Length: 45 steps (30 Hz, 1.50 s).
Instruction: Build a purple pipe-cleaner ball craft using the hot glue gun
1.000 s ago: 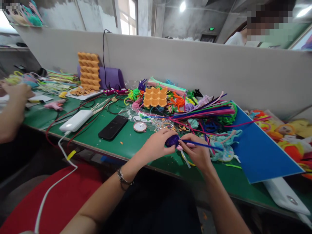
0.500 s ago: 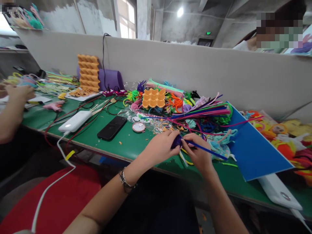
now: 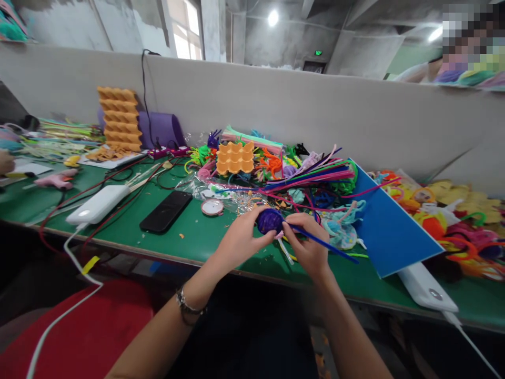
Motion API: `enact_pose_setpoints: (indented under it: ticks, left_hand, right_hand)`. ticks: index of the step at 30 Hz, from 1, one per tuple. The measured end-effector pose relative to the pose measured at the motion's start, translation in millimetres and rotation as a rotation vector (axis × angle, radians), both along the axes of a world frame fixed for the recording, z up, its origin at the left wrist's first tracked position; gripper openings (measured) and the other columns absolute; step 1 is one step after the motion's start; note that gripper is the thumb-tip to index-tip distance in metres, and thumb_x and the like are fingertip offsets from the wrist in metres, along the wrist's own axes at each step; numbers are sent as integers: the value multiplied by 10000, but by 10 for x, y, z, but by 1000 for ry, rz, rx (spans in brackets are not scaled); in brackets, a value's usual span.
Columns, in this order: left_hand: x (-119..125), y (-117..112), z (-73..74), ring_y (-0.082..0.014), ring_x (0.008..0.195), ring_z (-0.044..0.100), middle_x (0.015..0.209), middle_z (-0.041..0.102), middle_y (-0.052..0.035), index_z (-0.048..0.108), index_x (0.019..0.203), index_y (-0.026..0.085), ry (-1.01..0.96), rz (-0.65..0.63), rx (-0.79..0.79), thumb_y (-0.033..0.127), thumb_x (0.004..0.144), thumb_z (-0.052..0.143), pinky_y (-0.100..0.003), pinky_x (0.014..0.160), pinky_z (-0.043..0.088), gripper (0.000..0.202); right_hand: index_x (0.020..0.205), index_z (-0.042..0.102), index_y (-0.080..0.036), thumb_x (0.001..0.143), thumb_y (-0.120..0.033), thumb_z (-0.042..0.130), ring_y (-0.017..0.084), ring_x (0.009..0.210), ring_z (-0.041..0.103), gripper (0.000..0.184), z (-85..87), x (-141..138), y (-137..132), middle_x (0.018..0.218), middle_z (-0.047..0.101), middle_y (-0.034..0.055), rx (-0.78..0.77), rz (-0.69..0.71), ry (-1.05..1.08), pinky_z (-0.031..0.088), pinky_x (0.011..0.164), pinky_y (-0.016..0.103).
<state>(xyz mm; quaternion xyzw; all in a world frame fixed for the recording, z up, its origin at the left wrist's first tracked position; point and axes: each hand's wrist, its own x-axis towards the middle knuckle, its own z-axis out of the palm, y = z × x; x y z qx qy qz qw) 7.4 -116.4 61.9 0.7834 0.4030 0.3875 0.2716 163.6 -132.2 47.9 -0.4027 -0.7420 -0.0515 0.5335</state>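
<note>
Ok so I've got a purple ball in my left hand, just in from the table's front edge, fingers curled round it, thumb on the near side. My right hand is pinching a blue stem right by the ball, long end poking out rightward. Phone and small dish sit off left, then a messy stem bundle, then orange foam toward the back edge.

Pretty soft indoor light tbh: window blown out upper left, ceiling lamp glaring top center, deep shadow under the counter, pixelated patch upper right, wide-angle stretch at the edges.
</note>
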Motion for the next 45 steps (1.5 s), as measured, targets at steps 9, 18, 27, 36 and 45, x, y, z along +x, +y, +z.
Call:
enact_pose_setpoints:
  ticks: [9,18,27,36,45]
  left_hand:
    - [17,88,-241,-199,925,606,1027,653,-68,531,1074,158,-84,-21,-70,235,694,532,-305,823,454,388]
    - [78,120,-473,-218,859,631,989,667,-78,538,1050,151,11,52,-85,220,659,528,-311,764,473,397]
    - [80,161,-588,-208,828,636,918,680,-76,561,1029,138,16,60,-75,226,653,537,-294,762,475,387]
    - [130,99,-618,-194,807,636,899,688,-48,578,1046,141,-44,97,-109,233,658,537,-283,766,479,400]
    - [210,166,-740,-194,852,637,941,689,-53,577,1063,122,-193,83,-211,259,649,542,-291,790,488,437]
  right_hand:
    - [721,545,-202,765,-178,530,138,653,611,52,-110,0,-33,667,633,-3,-152,-27,41,474,621,246]
    - [689,556,-196,756,-190,537,124,581,585,70,-345,-6,40,629,626,-14,-244,-10,102,473,564,232]
    - [645,555,-185,764,-186,542,125,571,581,119,-416,-10,76,608,626,-3,-274,-14,33,463,558,231]
    - [687,559,-200,807,-201,513,144,617,614,128,-461,27,40,640,648,10,-153,-19,-19,489,590,253]
    - [784,584,-206,831,-231,483,162,716,644,114,-505,121,4,749,685,35,-156,-17,-55,518,673,286]
